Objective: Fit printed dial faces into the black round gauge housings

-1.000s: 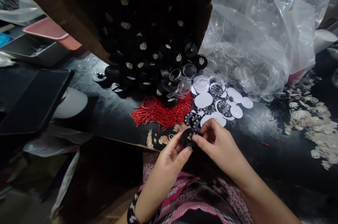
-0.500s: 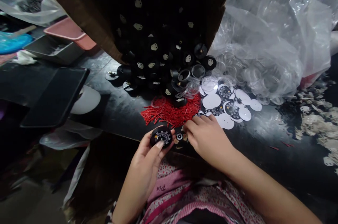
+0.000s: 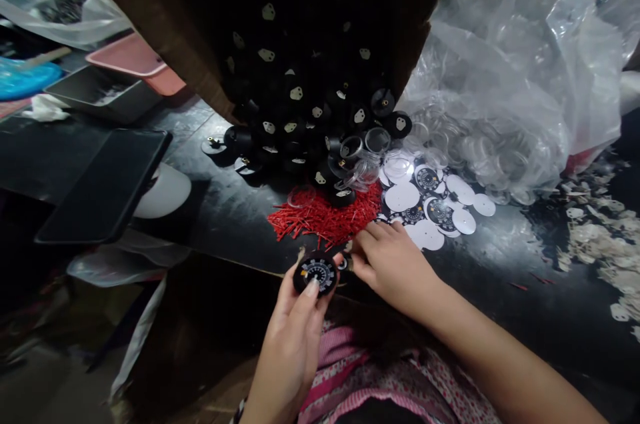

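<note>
My left hand [image 3: 295,317] is closed around a round black dial gauge [image 3: 325,269], its face with white markings turned up and my thumb lying on it. Just to the right, my right hand [image 3: 393,261] has its fingers bent together low over the table edge; what they pinch, if anything, is hidden. Between the two hands sits a small ring-shaped part [image 3: 343,264]. Beyond them spreads a pile of thin red pointers [image 3: 330,217]. Beside that lie white and black printed dial discs [image 3: 403,197], near my right fingers.
A large cardboard box [image 3: 195,64] full of black round housings [image 3: 300,147] opens toward me. Clear plastic covers [image 3: 495,151] spill from a plastic bag [image 3: 530,64]. Pale flat pieces [image 3: 600,237] are heaped at right. A phone [image 3: 103,184] rests on a white object [image 3: 167,192] at left.
My left hand has moved slightly right and down with the gauge, closer to my right hand. My right fingers have shifted a little beside the small ring-shaped part.
</note>
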Action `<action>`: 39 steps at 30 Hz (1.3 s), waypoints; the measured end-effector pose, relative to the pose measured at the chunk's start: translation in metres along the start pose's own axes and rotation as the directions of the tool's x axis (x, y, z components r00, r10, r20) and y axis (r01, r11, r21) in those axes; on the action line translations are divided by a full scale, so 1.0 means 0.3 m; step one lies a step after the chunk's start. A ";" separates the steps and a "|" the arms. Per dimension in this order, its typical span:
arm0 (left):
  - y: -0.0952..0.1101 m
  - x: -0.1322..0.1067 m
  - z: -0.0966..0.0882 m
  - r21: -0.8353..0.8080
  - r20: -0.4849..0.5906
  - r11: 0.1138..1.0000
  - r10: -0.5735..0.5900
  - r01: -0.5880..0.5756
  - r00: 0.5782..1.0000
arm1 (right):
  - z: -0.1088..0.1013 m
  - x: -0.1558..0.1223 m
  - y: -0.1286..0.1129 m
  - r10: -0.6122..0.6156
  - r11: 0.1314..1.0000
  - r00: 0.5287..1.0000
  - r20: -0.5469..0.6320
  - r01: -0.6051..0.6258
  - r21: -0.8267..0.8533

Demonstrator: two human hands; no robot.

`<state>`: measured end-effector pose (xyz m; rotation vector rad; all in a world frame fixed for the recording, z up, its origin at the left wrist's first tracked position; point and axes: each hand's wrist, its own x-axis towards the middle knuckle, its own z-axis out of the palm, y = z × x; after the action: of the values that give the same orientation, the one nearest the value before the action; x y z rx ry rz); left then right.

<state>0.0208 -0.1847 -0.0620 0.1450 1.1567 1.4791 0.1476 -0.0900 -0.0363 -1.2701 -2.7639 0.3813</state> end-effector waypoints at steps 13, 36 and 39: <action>0.028 0.018 0.078 0.016 0.127 0.999 -0.037 0.035 0.991 | -0.045 -0.133 0.021 0.103 0.907 0.980 -0.170 -0.022 0.421; 0.007 0.004 0.109 0.504 0.293 0.830 0.097 -0.239 0.951 | -0.089 -0.175 0.025 0.171 0.819 0.979 -0.107 -0.081 0.568; -0.003 -0.002 0.098 0.529 0.347 0.786 0.145 -0.321 0.927 | -0.081 -0.180 0.022 0.227 0.740 0.966 -0.121 -0.090 0.667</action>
<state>0.0412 -0.1690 -0.0475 0.9347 1.3465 1.2140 0.1921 -0.1220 -0.0126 -1.2474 -2.0422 1.0677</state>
